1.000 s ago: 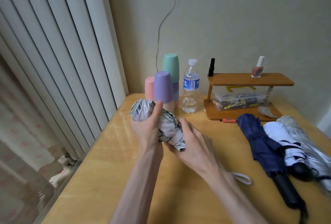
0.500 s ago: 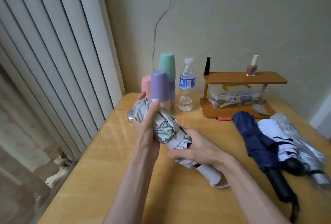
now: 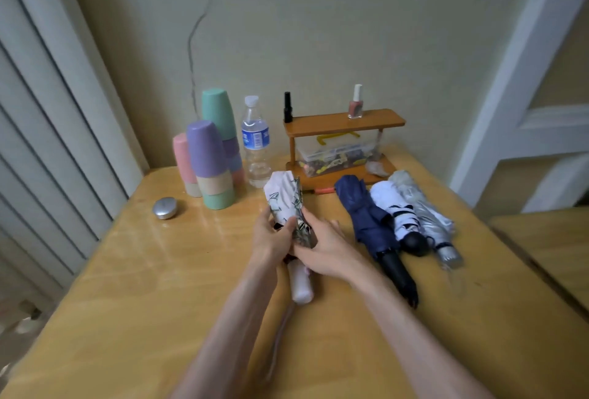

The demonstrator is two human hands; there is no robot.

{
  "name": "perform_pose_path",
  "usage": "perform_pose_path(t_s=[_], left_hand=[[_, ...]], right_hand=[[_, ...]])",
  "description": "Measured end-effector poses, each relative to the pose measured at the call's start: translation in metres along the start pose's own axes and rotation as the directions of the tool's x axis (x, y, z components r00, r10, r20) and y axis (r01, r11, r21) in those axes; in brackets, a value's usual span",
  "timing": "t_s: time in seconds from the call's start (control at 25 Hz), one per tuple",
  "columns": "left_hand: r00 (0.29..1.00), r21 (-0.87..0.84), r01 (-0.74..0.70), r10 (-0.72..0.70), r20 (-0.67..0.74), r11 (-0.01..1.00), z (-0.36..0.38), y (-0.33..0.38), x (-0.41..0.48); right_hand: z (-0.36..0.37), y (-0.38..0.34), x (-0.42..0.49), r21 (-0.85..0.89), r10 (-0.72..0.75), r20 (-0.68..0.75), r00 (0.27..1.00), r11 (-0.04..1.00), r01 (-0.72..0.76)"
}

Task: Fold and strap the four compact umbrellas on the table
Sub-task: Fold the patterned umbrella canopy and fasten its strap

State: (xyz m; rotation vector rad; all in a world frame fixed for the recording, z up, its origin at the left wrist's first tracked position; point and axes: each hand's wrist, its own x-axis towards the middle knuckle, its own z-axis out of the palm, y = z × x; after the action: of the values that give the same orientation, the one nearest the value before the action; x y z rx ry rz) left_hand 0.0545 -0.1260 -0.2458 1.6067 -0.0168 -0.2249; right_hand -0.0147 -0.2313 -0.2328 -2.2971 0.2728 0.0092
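Left grip (image 3: 271, 239) and right grip (image 3: 328, 250) both clamp the middle of the patterned umbrella (image 3: 283, 197) over the worktop (image 3: 143, 271). Its long axis runs away from the person, with the canopy far and the pale handle (image 3: 299, 285) nearest. The navy umbrella (image 3: 363, 217) lies beside the right grip.

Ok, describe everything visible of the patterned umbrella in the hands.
The patterned umbrella is collapsed, its pale fabric canopy printed with dark leafy marks and loosely bunched. Its pale pink handle points toward the person, and the canopy end tilts up and away. The left hand and right hand hold its middle, over the wooden table.
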Motion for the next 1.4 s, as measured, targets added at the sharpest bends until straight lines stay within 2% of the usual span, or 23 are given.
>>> perform_pose_path(t_s=[0.04, 0.12, 0.2, 0.24, 0.28, 0.36, 0.44, 0.52, 0.56, 0.64, 0.8, 0.88, 0.96, 1.0, 1.08, 1.2, 1.28, 1.4], left_hand=[[1.0, 0.052, -0.022, 0.023, -0.018, 0.998, 0.009, 0.0, 0.001], [0.997, 0.111, -0.033, 0.04, -0.061, 0.993, 0.029, 0.001, -0.005], [0.994, 0.167, -0.069, 0.083, -0.076, 0.984, 0.05, -0.002, -0.017], [0.991, 0.207, -0.111, 0.124, -0.053, 0.972, 0.059, -0.003, -0.024], [0.987, 0.25, -0.154, 0.16, -0.003, 0.956, 0.067, -0.003, -0.029], [0.972, 0.33, -0.23, 0.197, 0.132, 0.915, 0.079, -0.003, -0.038], [0.955, 0.402, -0.268, 0.186, 0.23, 0.876, 0.088, -0.006, -0.044], [0.949, 0.394, -0.278, 0.186, 0.255, 0.876, 0.092, -0.009, -0.047], [0.948, 0.377, -0.287, 0.203, 0.247, 0.881, 0.094, -0.013, -0.046], [0.947, 0.351, -0.303, 0.24, 0.211, 0.886, 0.092, -0.017, -0.045], [0.938, 0.28, -0.345, 0.32, 0.132, 0.896, 0.09, -0.029, -0.043], [0.928, 0.278, -0.368, 0.333, 0.165, 0.887, 0.091, -0.031, -0.044], [0.926, 0.311, -0.368, 0.315, 0.208, 0.876, 0.092, -0.026, -0.045], [0.932, 0.325, -0.349, 0.29, 0.215, 0.879, 0.092, -0.024, -0.042], [0.946, 0.325, -0.308, 0.253, 0.2, 0.894, 0.095, -0.022, -0.035], [0.946, 0.36, -0.319, 0.272, 0.178, 0.877, 0.099, -0.018, -0.027], [0.936, 0.377, -0.347, 0.292, 0.194, 0.859, 0.103, -0.017, -0.021], [0.931, 0.353, -0.36, 0.308, 0.196, 0.864, 0.107, -0.02, -0.017]], right_hand=[[-0.014, 0.008, -0.004, 0.004, -0.054, -0.043, 0.998, 0.999, 0.055], [-0.041, 0.024, -0.008, 0.048, -0.099, -0.276, 0.956, 0.992, 0.117], [-0.068, 0.046, -0.008, -0.031, -0.083, -0.584, 0.807, 0.996, 0.08], [-0.083, 0.058, -0.01, -0.119, -0.089, -0.68, 0.728, 0.993, 0.01], [-0.095, 0.074, -0.008, -0.197, -0.084, -0.719, 0.69, 0.977, -0.085], [-0.116, 0.101, -0.008, -0.235, 0.058, -0.673, 0.737, 0.928, -0.288], [-0.122, 0.112, -0.007, -0.361, 0.149, -0.571, 0.807, 0.837, -0.41], [-0.117, 0.11, 0.0, -0.507, 0.118, -0.516, 0.848, 0.756, -0.414], [-0.116, 0.106, 0.002, -0.504, 0.1, -0.518, 0.85, 0.767, -0.397], [-0.118, 0.102, 0.004, -0.373, 0.135, -0.545, 0.827, 0.845, -0.384], [-0.128, 0.109, -0.006, 0.065, 0.241, -0.538, 0.808, 0.967, -0.245], [-0.141, 0.108, -0.013, 0.329, 0.296, -0.496, 0.816, 0.934, -0.139], [-0.161, 0.112, -0.016, 0.466, 0.33, -0.547, 0.769, 0.883, -0.047], [-0.172, 0.117, -0.017, 0.476, 0.34, -0.594, 0.729, 0.879, -0.023], [-0.187, 0.129, -0.022, 0.382, 0.331, -0.643, 0.691, 0.92, -0.086], [-0.18, 0.152, -0.023, 0.315, 0.348, -0.514, 0.784, 0.927, -0.205], [-0.168, 0.156, -0.022, 0.35, 0.348, -0.442, 0.827, 0.916, -0.199], [-0.15, 0.15, -0.013, 0.326, 0.258, -0.378, 0.889, 0.936, -0.133]])
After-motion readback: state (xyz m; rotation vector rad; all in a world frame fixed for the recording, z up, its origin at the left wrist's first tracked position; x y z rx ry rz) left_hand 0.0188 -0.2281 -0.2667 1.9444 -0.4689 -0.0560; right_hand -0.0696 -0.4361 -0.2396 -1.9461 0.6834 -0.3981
